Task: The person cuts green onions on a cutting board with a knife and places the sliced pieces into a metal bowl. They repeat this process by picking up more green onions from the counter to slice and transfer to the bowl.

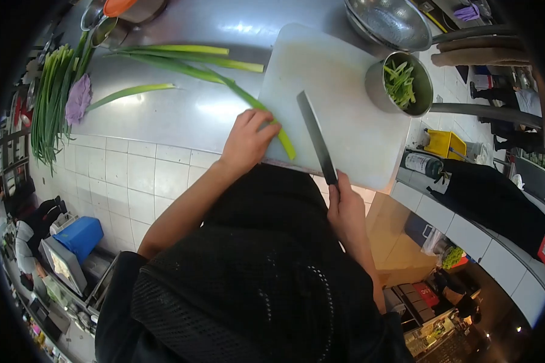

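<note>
My left hand (248, 140) has its fingers curled over a long green onion (287, 145), holding it down near the left front edge of a white cutting board (339, 66). The stalk's pale cut end points toward me, and its leaf end trails off to the upper left. In my right hand (346, 209) is the handle of a kitchen knife (314, 130). Its blade slants over the board, to the right of the stalk and apart from it. A metal pot (376, 88) at the board's right side holds sliced green onion pieces (399, 83).
More green onions (181, 49) lie on the steel table (181, 124) to the left. A large bunch (49, 103) hangs over its far left edge beside a purple cloth (79, 100). Metal bowls (393, 21) stand behind the pot. Other people are in the background.
</note>
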